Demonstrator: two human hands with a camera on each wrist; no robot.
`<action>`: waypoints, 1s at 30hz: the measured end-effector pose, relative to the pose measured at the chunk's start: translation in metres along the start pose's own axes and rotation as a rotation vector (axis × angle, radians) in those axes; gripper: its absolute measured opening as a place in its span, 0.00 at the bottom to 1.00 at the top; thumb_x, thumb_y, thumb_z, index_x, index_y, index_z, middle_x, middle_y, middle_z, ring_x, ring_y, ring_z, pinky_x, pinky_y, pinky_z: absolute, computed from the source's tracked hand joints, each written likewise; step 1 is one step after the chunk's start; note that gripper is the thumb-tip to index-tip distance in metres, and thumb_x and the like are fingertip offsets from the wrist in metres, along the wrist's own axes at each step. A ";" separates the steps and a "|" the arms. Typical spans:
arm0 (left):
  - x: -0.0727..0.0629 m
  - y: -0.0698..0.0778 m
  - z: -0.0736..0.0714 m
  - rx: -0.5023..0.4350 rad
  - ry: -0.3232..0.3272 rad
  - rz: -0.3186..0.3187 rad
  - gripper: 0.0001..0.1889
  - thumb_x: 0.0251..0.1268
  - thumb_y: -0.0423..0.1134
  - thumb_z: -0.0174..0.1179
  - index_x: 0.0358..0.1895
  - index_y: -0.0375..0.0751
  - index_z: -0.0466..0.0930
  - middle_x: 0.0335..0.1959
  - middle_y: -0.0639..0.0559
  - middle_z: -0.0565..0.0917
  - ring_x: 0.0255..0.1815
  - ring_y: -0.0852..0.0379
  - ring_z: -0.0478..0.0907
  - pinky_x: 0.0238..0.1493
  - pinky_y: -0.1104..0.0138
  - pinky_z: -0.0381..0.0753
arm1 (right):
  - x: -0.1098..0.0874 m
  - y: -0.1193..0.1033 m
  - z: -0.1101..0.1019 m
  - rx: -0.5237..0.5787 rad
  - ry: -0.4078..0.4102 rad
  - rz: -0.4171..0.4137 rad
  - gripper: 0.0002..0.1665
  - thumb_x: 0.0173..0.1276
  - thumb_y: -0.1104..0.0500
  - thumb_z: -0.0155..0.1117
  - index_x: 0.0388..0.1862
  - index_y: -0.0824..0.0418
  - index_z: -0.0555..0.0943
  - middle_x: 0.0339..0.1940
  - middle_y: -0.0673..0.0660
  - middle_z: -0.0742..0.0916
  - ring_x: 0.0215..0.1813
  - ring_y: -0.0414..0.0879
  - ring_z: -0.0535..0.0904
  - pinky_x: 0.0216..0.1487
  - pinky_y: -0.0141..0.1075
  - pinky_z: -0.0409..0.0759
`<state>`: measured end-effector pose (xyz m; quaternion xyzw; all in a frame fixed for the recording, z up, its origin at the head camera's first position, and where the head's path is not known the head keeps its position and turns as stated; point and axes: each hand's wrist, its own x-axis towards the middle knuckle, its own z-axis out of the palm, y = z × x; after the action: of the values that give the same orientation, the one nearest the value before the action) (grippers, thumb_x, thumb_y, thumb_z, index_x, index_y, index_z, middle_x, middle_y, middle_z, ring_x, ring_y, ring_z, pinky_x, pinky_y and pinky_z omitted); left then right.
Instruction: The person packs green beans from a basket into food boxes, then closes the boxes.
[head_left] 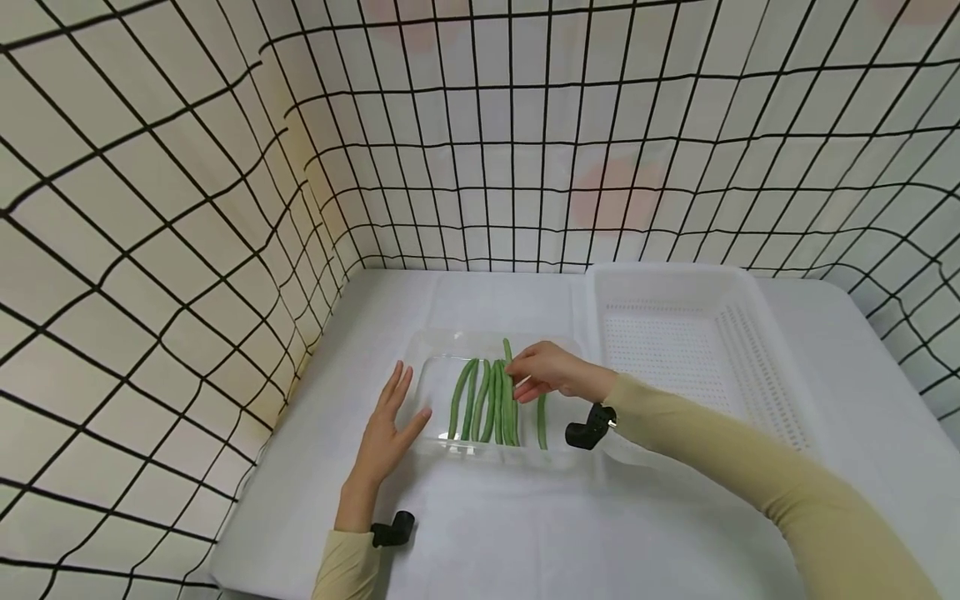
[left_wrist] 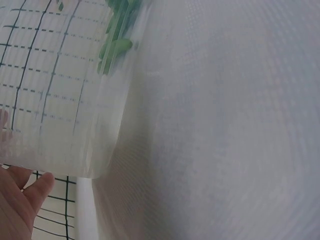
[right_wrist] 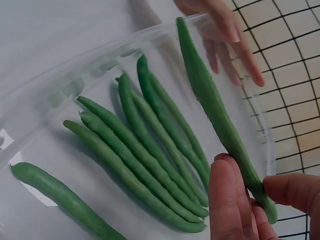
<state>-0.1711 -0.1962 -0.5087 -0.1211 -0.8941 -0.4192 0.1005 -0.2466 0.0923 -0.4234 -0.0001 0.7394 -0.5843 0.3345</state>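
Observation:
My right hand (head_left: 547, 371) pinches one green bean (right_wrist: 215, 110) near its end, between thumb and fingers. That bean is raised over a clear plastic tray (head_left: 431, 392). Inside the tray, several green beans (right_wrist: 145, 155) lie side by side, roughly parallel. A single green bean (head_left: 542, 421) lies apart on the right of the row, partly beneath my right hand. At the tray's left side is my left hand (head_left: 386, 433), its fingers straight and spread, holding nothing. Whether it touches the tray wall I cannot tell.
A white perforated basket (head_left: 783, 383) stands on the white-covered table (head_left: 525, 517), right of the tray. Black wire mesh (head_left: 510, 142) rises behind the table and on both sides. A small black camera (head_left: 590, 427) is strapped to the right wrist.

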 end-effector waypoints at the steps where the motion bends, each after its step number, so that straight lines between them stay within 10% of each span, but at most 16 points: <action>1: 0.000 0.000 0.000 0.000 0.003 0.002 0.38 0.65 0.52 0.59 0.75 0.58 0.51 0.76 0.63 0.46 0.73 0.52 0.49 0.63 0.42 0.57 | 0.002 0.001 0.001 -0.003 0.001 0.005 0.22 0.71 0.64 0.55 0.58 0.77 0.71 0.53 0.73 0.77 0.25 0.43 0.82 0.32 0.36 0.83; 13: 0.006 0.002 -0.001 -0.002 0.020 0.007 0.38 0.65 0.48 0.60 0.75 0.59 0.51 0.76 0.62 0.46 0.73 0.51 0.49 0.63 0.42 0.57 | 0.007 0.004 0.006 -0.047 0.014 -0.002 0.20 0.70 0.64 0.54 0.56 0.78 0.72 0.42 0.69 0.82 0.28 0.47 0.84 0.34 0.38 0.83; 30: 0.002 0.006 -0.009 -0.118 -0.028 -0.050 0.46 0.59 0.51 0.66 0.76 0.54 0.47 0.76 0.57 0.47 0.74 0.51 0.45 0.66 0.45 0.53 | -0.020 0.009 -0.010 -0.089 -0.036 -0.107 0.35 0.69 0.44 0.58 0.61 0.72 0.69 0.53 0.68 0.79 0.46 0.54 0.82 0.42 0.43 0.81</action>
<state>-0.1703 -0.1997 -0.4983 -0.1103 -0.8718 -0.4720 0.0703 -0.2327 0.1117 -0.4209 -0.0649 0.7576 -0.5677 0.3156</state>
